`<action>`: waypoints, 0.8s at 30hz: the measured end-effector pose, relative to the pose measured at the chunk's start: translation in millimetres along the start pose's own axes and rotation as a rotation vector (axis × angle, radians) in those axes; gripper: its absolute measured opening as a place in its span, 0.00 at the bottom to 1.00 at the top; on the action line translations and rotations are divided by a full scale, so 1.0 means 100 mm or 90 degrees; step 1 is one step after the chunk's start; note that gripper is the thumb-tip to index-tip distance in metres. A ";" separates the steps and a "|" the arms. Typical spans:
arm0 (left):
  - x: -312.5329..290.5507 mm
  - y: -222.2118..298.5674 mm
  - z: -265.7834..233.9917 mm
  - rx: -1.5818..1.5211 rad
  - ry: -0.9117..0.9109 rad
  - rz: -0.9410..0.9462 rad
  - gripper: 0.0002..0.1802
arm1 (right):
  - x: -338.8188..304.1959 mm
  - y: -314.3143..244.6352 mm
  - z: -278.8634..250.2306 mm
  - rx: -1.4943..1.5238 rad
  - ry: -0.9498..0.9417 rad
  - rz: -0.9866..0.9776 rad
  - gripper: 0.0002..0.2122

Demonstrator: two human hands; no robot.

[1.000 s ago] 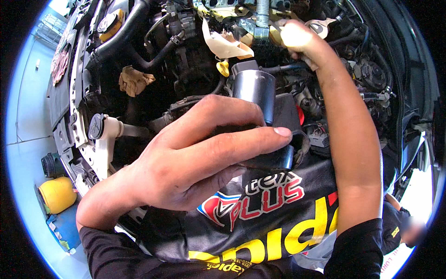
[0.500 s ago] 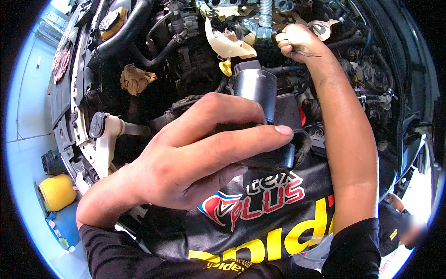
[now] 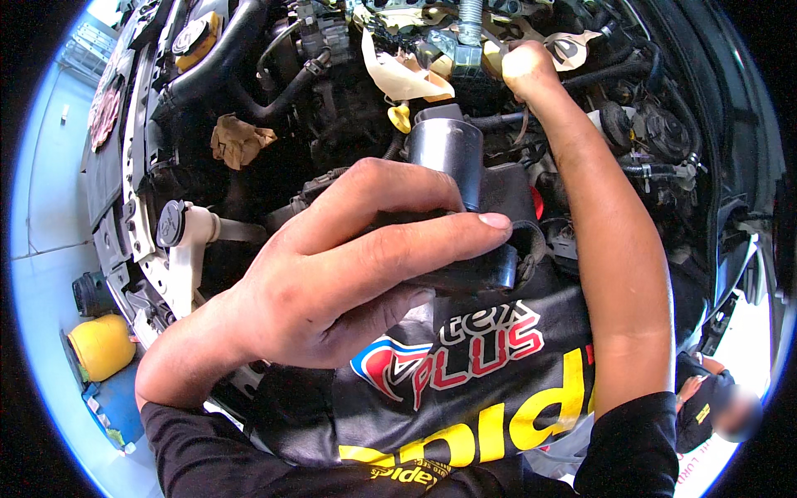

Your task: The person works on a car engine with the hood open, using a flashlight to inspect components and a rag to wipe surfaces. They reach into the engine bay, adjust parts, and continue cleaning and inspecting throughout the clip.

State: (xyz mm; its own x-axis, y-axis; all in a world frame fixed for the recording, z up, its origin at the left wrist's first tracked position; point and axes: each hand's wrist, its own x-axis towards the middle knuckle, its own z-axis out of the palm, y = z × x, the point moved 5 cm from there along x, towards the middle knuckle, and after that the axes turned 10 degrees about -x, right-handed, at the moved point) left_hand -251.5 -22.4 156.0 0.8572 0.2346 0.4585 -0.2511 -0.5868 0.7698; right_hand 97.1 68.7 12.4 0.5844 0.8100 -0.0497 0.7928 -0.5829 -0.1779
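Note:
My left hand (image 3: 340,257) is wrapped round a black device with a shiny dark cylinder (image 3: 446,158), held over the near part of the engine bay. The thumb side and part of the device are hidden behind my fingers. Far right of centre, my right hand (image 3: 531,73) reaches down among the engine parts, its wrist bent. Its fingers are curled under and mostly out of sight, so what they hold cannot be made out. Beside it stand a clear plastic-like block (image 3: 466,56) with a ribbed tube (image 3: 471,21) and a cream paper piece (image 3: 571,50).
Torn cream paper (image 3: 403,70) lies by a yellow dipstick handle (image 3: 400,118). Crumpled brown paper (image 3: 241,141) rests among hoses at left. A white filler neck with black cap (image 3: 172,222) stands nearby. A printed black fender cover (image 3: 465,365) drapes the near edge. Another person (image 3: 706,407) is at lower right.
My right hand has turned and gone deeper, with its curled fingers now hidden. My left hand and the device have shifted slightly left in the view.

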 end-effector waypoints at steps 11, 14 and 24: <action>0.01 -0.01 0.02 0.007 -0.012 -0.013 0.28 | -0.12 0.06 0.02 0.346 -0.194 0.187 0.08; 0.01 -0.02 0.02 0.021 -0.016 -0.009 0.28 | -0.15 0.01 0.12 0.515 -0.254 0.156 0.07; 0.00 -0.03 0.01 0.032 -0.024 -0.004 0.28 | -0.12 -0.07 0.02 0.387 -0.173 0.155 0.09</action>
State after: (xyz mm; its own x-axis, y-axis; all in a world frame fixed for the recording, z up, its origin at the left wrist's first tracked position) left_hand -250.0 -21.7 153.0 0.8749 0.2102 0.4363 -0.2236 -0.6238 0.7489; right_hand 84.0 63.2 12.2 0.6065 0.6943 -0.3873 0.3613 -0.6746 -0.6437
